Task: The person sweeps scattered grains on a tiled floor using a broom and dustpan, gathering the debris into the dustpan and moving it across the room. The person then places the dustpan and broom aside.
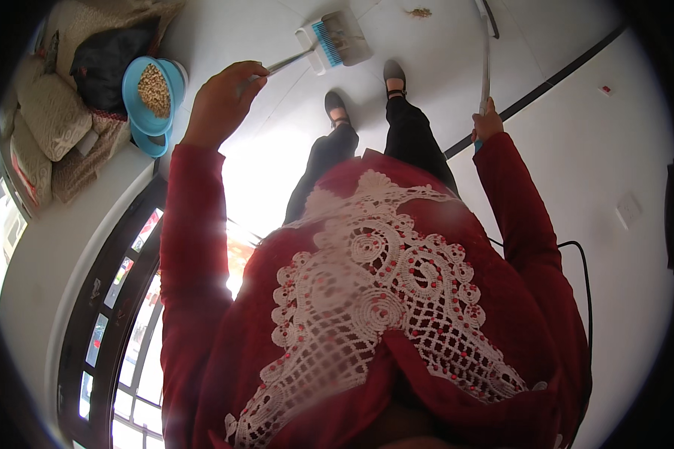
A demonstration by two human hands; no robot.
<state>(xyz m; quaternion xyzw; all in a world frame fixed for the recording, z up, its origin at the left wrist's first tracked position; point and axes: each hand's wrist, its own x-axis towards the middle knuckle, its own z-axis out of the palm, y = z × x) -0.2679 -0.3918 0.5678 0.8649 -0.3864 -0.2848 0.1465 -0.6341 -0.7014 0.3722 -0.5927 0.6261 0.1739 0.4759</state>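
Observation:
My left hand [226, 104] grips the handle [292, 60] of a long-handled dustpan between thumb and fingers. The dustpan [348, 39] rests on the tiled floor ahead of my feet, with a row of blue comb teeth [327, 45] across it and dark smudges in its tray. On the other side, my right hand [487, 120] is closed around a pale broom-like pole [486, 67]. The pole's far end reaches the top edge of the view, where a dark strip shows; its head is mostly cut off. Between the two tools lies a small clump of brownish debris [419, 12].
At left, a blue basin [168, 120] holds peanut-like pieces [154, 92], beside a sofa with patterned cushions [53, 118] and a black cloth item [112, 64]. A dark-framed door [104, 314] stands behind it. Right, a white wall carries a socket plate [629, 212] above dark skirting [531, 98].

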